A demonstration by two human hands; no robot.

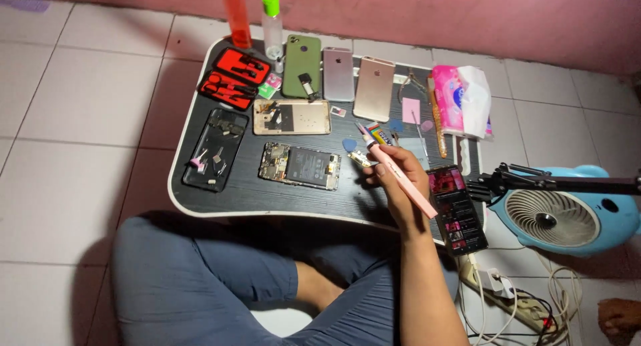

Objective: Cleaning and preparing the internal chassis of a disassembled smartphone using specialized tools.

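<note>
Right hand [395, 172] pinches pink tool [395, 169] pen-style for tip control, right of opened phone [300, 165]; left hand out of view.

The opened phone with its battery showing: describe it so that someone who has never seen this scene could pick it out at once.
Start at the low black table over the person's lap. Near its front edge, just left of the right hand holding a pink pen tool, lies the opened phone. Unlike the three closed phones along the back, it shows a dark battery and circuit boards.
</note>
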